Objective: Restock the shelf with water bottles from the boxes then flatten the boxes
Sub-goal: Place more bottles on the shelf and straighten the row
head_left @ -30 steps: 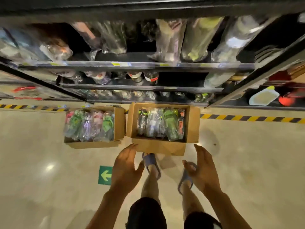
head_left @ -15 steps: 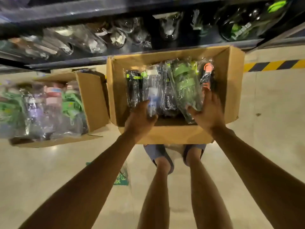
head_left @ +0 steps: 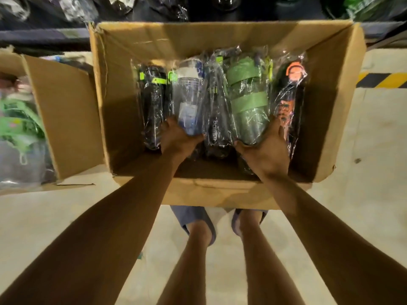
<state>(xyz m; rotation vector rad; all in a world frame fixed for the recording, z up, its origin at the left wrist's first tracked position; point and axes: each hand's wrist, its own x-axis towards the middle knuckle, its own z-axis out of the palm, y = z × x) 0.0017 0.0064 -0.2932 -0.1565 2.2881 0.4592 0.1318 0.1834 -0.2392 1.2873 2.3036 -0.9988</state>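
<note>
A pale floor (head_left: 374,150) fills most of the view, seen from above by a person bending over it. A strip of yellow and black hazard tape (head_left: 383,80) runs along the floor at the right edge. Across the top, the dark bottom shelf (head_left: 44,35) holds blurred bottles wrapped in plastic.

In the centre, just in front of the shelf, an open cardboard box (head_left: 114,95) sits on the floor with its flaps up. Five wrapped water bottles lie side by side inside it, caps toward the shelf. From left to right they are a black bottle with lime trim (head_left: 153,102), a clear bottle (head_left: 189,89), a dark bottle with white lettering (head_left: 214,111), a wide green bottle (head_left: 247,93) and a black bottle with an orange cap (head_left: 290,93).

A second open box (head_left: 63,111) stands just beside it on the left, partly cut off, with more wrapped bottles inside.

Both bare arms reach into the centre box. The left hand (head_left: 178,139) wraps its fingers around the base of the clear bottle. The right hand (head_left: 266,148) cups the base of the green bottle, thumb on one side and fingers on the other. Both bottles rest in the box.

Below, two bare legs end in blue slippers (head_left: 191,216) touching the near wall of the box.
</note>
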